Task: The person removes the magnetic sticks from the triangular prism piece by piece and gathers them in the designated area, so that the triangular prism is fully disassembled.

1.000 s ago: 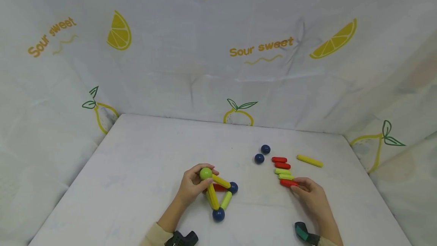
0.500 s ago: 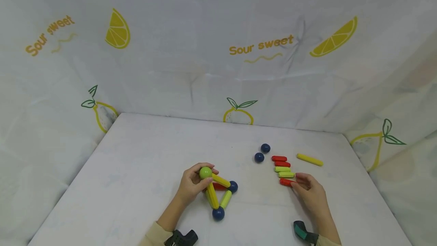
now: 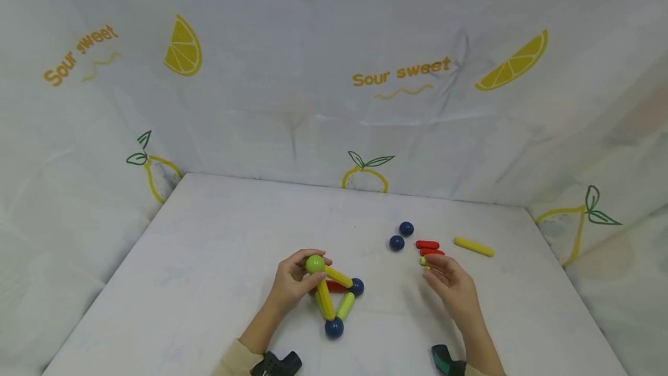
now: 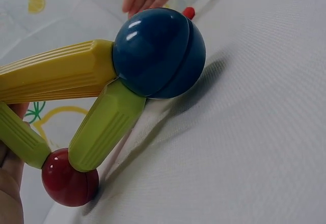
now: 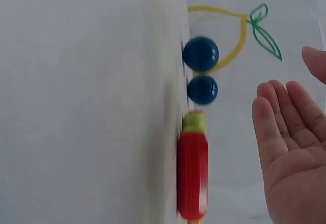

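My left hand (image 3: 288,284) grips the light-green ball (image 3: 315,264) at the top of a toy frame made of rods and balls. From that ball two yellow rods (image 3: 326,300) slope down to two dark-blue balls (image 3: 334,328). Light-green rods (image 4: 107,124) and a red ball (image 4: 70,177) form part of its base. My right hand (image 3: 458,290) hovers over a row of short rods, fingers extended and nothing held. In the right wrist view, a red rod (image 5: 192,175) lies beside that hand, in front of a light-green one (image 5: 194,122).
Two loose dark-blue balls (image 3: 396,242) lie left of two red rods (image 3: 427,244). Farther right is a longer yellow rod (image 3: 474,246). The white table (image 3: 235,219) meets a white lemon-print cloth (image 3: 292,103) at its back edge.
My right hand has let go of the nearest red rod and moved up and left over the row, covering the nearer rods. The left hand and the toy frame stay in place.
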A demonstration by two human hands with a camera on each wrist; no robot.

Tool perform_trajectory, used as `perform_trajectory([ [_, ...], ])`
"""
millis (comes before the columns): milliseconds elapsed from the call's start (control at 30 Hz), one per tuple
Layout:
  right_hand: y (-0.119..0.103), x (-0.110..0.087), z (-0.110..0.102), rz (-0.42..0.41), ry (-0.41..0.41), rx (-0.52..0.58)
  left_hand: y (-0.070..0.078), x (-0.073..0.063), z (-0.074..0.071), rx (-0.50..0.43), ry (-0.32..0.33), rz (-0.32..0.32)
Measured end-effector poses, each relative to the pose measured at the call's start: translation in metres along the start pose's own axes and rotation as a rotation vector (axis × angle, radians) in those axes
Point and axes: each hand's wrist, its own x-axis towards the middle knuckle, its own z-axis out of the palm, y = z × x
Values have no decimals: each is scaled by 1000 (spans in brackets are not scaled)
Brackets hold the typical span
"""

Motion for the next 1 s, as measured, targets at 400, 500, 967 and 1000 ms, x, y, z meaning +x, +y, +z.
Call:
perform_trajectory([
  [400, -43, 1, 75, -112, -414, 184, -2, 0, -1, -35, -26, -43],
  [500, -47, 4, 87, -145, -468, 168, -3, -1, -1, -46, -34, -26],
  [967, -48, 9, 105, -339, -537, -60, -4, 0, -2, -28, -48, 55],
  [1000, -48, 9, 106, -354, -534, -62, -4, 0, -2, -23, -47, 58],
])
